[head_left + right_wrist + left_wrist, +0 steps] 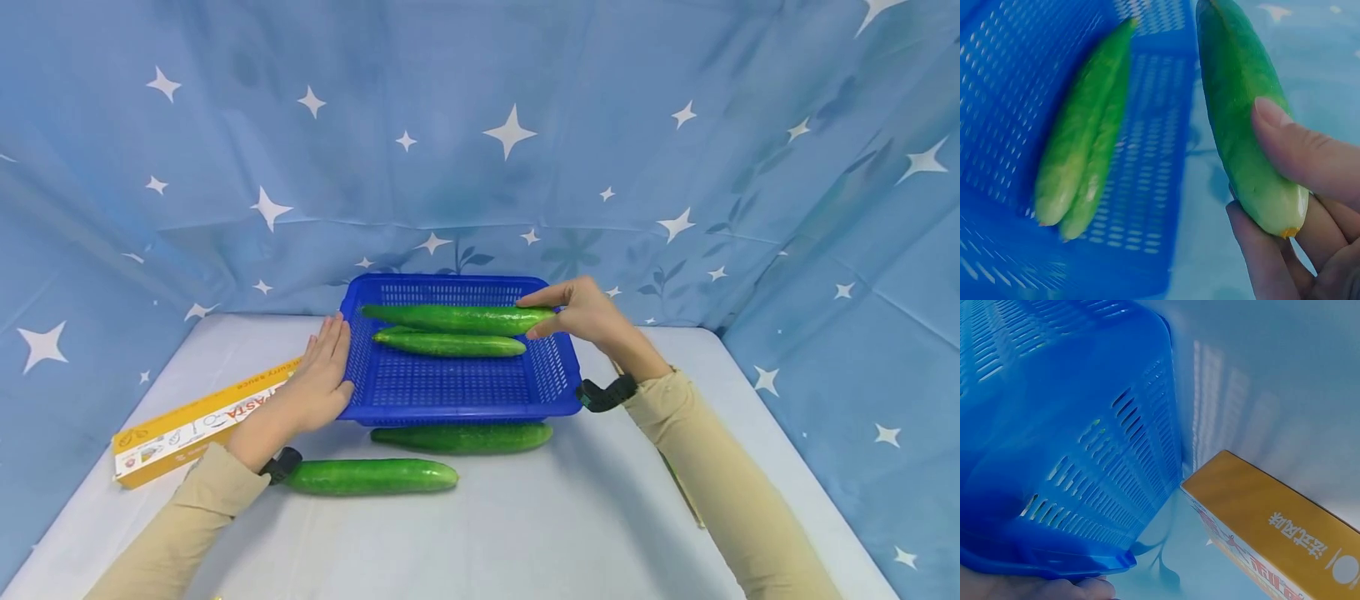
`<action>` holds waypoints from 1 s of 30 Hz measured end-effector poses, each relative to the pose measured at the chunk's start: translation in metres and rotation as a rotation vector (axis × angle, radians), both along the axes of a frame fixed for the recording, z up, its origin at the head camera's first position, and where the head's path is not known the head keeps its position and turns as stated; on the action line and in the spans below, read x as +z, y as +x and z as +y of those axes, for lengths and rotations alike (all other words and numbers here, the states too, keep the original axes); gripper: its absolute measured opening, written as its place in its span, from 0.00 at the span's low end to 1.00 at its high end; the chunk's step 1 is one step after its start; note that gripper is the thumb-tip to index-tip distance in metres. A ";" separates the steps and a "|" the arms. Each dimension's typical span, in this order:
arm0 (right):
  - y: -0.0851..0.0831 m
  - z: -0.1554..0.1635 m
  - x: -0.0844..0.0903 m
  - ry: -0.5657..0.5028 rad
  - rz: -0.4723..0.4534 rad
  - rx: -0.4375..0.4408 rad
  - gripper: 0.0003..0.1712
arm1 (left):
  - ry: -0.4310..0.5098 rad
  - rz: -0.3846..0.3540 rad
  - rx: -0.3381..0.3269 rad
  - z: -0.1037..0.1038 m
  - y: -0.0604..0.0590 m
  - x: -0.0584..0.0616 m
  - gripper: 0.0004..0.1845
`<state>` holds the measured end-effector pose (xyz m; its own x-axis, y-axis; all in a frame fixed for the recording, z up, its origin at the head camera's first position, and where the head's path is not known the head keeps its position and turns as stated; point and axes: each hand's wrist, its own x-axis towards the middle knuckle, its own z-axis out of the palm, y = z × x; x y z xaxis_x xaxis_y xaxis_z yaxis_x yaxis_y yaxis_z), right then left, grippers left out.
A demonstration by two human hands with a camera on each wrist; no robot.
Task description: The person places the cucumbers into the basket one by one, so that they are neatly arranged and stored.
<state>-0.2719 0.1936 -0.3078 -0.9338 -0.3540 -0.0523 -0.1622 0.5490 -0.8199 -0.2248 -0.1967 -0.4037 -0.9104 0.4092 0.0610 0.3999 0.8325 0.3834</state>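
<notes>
upside-down "PASTA" plus "curry sauce" we can read ok on the yellow box, left side of the head view, white "法式风味" on it too, lower right of left wrist view

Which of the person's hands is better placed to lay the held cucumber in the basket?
The right, most likely: the right hand grips that cucumber near one end, over the blue basket. The left hand rests against the basket's side and holds no cucumber.

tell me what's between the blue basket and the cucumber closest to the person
Another cucumber lies on the white table between the blue basket and the closest cucumber; the head view shows it.
</notes>
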 end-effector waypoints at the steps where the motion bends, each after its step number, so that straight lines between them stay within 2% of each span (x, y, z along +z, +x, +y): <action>1: -0.006 -0.002 -0.005 -0.006 -0.011 0.005 0.27 | 0.002 0.002 0.001 0.000 0.000 0.000 0.42; 6: -0.034 -0.010 -0.031 -0.014 -0.058 0.014 0.28 | -0.001 0.011 -0.002 0.000 -0.001 0.000 0.41; 10: -0.044 -0.016 -0.047 -0.027 -0.101 -0.005 0.28 | -0.002 0.011 -0.005 0.000 -0.001 0.000 0.41; 19: -0.049 -0.025 -0.062 -0.012 -0.141 -0.017 0.28 | 0.005 0.008 -0.003 0.000 -0.001 0.001 0.41; 30: -0.048 -0.033 -0.067 0.123 -0.106 -0.077 0.26 | 0.008 0.011 -0.010 -0.001 -0.002 -0.001 0.41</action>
